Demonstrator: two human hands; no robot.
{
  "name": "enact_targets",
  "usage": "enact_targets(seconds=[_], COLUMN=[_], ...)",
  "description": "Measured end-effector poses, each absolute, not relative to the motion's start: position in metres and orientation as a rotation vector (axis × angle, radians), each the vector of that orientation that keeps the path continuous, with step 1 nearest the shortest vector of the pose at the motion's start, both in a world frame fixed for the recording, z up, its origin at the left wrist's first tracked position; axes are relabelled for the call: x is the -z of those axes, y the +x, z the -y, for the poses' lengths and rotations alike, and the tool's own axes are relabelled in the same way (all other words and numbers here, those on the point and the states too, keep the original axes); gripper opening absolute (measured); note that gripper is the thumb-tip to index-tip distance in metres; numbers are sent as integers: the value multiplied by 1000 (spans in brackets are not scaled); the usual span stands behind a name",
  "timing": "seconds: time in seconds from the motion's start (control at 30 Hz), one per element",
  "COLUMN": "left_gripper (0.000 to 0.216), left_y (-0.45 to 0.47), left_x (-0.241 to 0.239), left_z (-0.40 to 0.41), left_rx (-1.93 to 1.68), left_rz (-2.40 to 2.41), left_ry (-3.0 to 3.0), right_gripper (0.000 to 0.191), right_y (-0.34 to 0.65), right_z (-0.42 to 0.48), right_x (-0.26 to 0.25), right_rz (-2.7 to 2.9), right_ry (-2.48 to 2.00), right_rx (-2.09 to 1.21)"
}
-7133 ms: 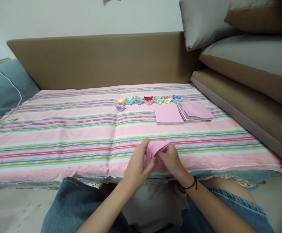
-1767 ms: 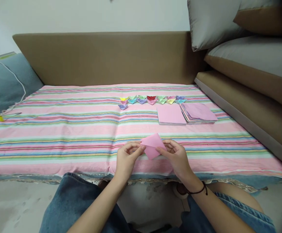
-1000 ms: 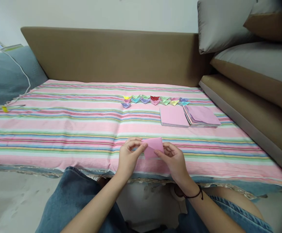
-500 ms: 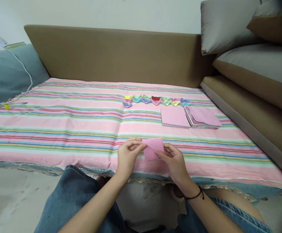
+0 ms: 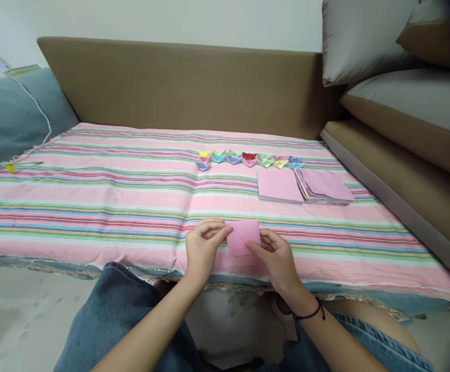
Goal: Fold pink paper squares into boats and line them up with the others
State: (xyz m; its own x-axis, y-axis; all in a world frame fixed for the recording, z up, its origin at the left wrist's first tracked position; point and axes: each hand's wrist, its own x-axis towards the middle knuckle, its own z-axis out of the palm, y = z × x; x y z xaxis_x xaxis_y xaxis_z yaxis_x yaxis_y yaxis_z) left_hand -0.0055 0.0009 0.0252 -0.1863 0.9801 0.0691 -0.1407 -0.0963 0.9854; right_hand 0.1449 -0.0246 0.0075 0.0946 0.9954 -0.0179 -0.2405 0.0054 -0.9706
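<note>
A small folded square of pink origami paper (image 5: pixel 244 231) is held just above the striped cloth, near its front edge. My left hand (image 5: pixel 205 247) pinches its upper left corner between thumb and fingers. On the other side, my right hand (image 5: pixel 277 257) grips the paper's right edge, thumb on top and fingers behind. A diagonal crease or flap edge runs across the square's face. Beyond the hands lie two stacks of square paper: a neat pink stack (image 5: pixel 280 186) and a fanned-out stack (image 5: pixel 326 186) beside it.
Several small folded paper boats (image 5: pixel 249 159) in many colours stand in rows at the back. The striped cloth (image 5: pixel 93 196) covers the seat. Cushions (image 5: pixel 407 103) are piled on the right, a brown backrest (image 5: pixel 186 88) stands behind, and a white cable (image 5: pixel 39 111) runs at left.
Both hands have shifted very slightly left with the pink paper. The paper's raised flap now lies flatter, and its outline looks squarer.
</note>
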Motion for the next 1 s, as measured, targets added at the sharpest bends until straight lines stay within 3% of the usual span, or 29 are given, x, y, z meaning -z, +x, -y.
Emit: enact_targets(seconds=[0.27,0.43,0.8,1.0], left_gripper=[31,28,41,45], left_y=[-4,-5,-18,-10], left_x=[-30,-31,-39,-33], left_z=[-1,-1,-6,-4], left_rx=[-1427,-1386,-943,-922], left_rz=[-1097,-1094,-1034,-1019], left_ry=[915,960,1003,1114], right_gripper=[27,26,32,40], right_y=[145,146,166,164], right_z=[24,23,13,16], right_x=[-6,-5,-14,-18], right_rz=[965,957,892,940], right_ry=[-1084,-1061,-1099,-1080], right_rx=[-1232,-1241,-1303,-1413])
